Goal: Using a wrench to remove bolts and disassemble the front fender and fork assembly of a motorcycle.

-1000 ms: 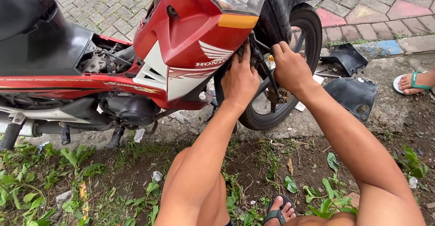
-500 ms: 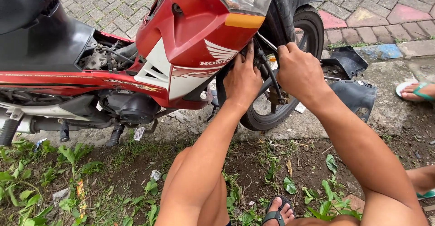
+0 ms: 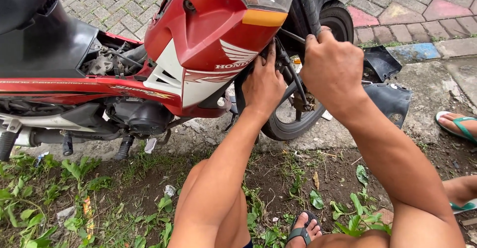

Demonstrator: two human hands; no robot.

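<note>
Left hand [image 3: 264, 86] reaches behind red fairing [image 3: 208, 39], fingers hidden, grip unclear. Right hand [image 3: 332, 69] is closed on thin rod [image 3: 293, 36] beside front wheel [image 3: 310, 79]. Detached black panel [image 3: 390, 96] lies right of wheel.

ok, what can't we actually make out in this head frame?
- Left hand: its fingers are tucked behind the red front fairing; whatever they touch is hidden.
- Right hand: seen from the back; the grip on the thin black rod is unclear.
- Front wheel: mostly covered by both hands and the fairing.
- Motorcycle rear: cut off by the left edge.
</note>
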